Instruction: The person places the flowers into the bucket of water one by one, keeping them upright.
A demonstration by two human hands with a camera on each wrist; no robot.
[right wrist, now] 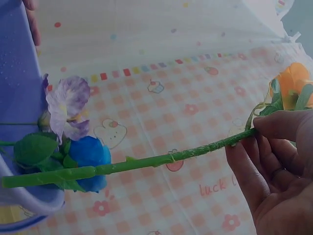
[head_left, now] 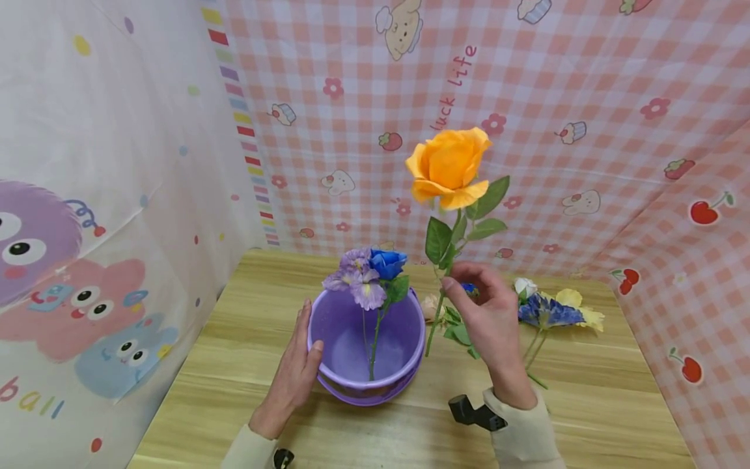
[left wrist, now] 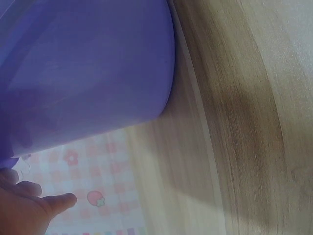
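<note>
My right hand (head_left: 489, 309) pinches the green stem of an orange rose (head_left: 450, 166) between thumb and fingertips. The rose stands nearly upright, its bloom high above the hand. In the right wrist view the bare lower stem (right wrist: 146, 162) reaches across toward the purple bucket (head_left: 313, 329), its cut end overlapping the rim there. My left hand (head_left: 295, 365) rests against the bucket's left side, thumb at the rim and fingers extended along the outer wall. Inside the bucket lean a light purple flower (head_left: 355, 280) and a blue rose (head_left: 388, 264), both blooms at the far rim.
Right of the bucket, partly behind my right hand, more flowers lie on the wooden table (head_left: 222, 365): a blue flower (head_left: 547, 312), a yellow flower (head_left: 586, 311), a white rose (head_left: 525, 286) and a pale bloom (head_left: 430, 307). Printed cloths hang behind and at both sides.
</note>
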